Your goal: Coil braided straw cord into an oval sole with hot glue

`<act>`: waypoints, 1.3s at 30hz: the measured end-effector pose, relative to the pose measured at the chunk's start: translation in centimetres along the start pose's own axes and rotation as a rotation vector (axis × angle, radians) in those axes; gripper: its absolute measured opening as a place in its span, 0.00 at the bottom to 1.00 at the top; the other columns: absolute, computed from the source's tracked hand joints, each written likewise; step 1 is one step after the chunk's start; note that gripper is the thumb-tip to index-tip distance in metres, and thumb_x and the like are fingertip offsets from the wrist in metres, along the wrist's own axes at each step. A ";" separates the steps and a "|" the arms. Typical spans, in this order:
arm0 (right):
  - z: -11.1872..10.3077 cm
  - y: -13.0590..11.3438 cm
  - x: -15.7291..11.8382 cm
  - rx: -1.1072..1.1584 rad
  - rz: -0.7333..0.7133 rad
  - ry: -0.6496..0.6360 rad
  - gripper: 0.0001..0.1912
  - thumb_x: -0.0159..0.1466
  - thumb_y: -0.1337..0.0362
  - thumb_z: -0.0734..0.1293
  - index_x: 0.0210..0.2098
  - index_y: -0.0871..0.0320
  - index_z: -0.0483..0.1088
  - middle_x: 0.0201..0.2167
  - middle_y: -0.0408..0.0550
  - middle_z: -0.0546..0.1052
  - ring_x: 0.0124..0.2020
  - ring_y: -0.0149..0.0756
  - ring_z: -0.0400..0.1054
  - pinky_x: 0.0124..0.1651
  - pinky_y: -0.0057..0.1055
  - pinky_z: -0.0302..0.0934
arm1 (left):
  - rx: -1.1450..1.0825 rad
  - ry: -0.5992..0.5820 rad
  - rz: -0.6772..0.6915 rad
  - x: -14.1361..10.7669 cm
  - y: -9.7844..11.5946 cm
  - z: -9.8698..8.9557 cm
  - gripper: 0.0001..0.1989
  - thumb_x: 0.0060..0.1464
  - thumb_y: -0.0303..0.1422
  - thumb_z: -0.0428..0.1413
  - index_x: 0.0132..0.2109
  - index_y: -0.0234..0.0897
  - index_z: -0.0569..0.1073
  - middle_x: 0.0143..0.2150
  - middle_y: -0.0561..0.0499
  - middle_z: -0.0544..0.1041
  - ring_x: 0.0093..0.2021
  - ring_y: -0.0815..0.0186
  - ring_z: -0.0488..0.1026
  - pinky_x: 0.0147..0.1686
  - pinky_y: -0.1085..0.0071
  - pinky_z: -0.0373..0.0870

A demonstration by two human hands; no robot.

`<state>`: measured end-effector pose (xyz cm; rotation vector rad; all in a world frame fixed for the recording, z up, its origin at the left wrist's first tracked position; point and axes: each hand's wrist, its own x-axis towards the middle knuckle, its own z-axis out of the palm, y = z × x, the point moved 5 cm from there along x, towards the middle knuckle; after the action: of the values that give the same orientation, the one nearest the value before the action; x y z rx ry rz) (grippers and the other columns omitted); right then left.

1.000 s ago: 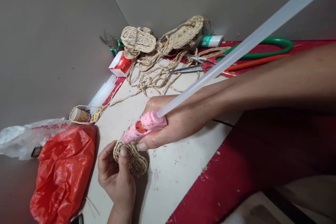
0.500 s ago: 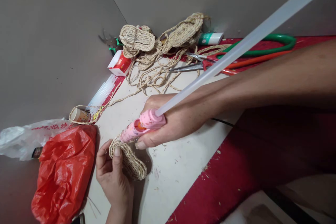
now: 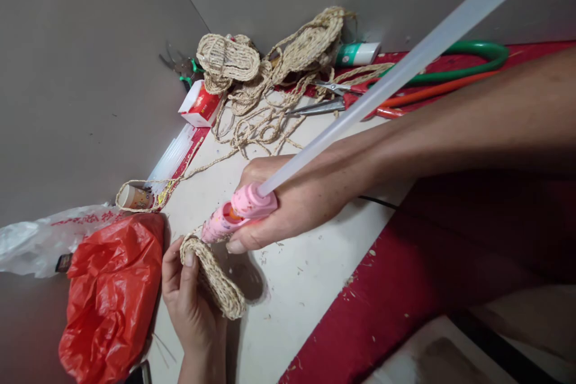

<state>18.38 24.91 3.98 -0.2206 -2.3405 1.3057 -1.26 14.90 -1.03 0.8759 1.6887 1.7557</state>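
My left hand point(image 3: 191, 306) pinches the upper end of an oval coil of braided straw cord point(image 3: 218, 281) between thumb and fingers. My right hand point(image 3: 288, 204) is wrapped round a pink glue gun point(image 3: 254, 201), its grip hidden beneath the hand. The gun's front end is at the coil's upper end, close to my left fingertips; whether it touches the cord I cannot tell. A long translucent glue stick point(image 3: 360, 111) sticks out of the gun's back, over my right forearm.
Straw cord bundles point(image 3: 229, 59), scissors point(image 3: 321, 108), a red-and-white box point(image 3: 200, 105) and pliers point(image 3: 182, 69) lie at the back. Spare glue sticks point(image 3: 173, 156), a paper cup point(image 3: 135, 197) and a red plastic bag point(image 3: 114, 294) are on the left.
The coil has tilted in my left hand, and its lower end has moved slightly down and left. My right hand and the glue gun have shifted a little left.
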 end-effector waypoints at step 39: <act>0.1 0.0 0.2 -0.317 -0.013 0.143 0.14 0.55 0.62 0.66 0.21 0.59 0.57 0.19 0.37 0.62 0.20 0.23 0.52 0.25 0.23 0.48 | 0.837 -0.057 0.584 0.9 3.9 -0.6 0.25 0.51 0.40 0.60 0.55 0.37 0.70 0.49 0.43 0.74 0.43 0.59 0.73 0.43 0.62 0.71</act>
<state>18.12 24.90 3.95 -0.3830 -2.4081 0.8758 -2.08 14.91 2.93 1.9126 2.3168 1.2568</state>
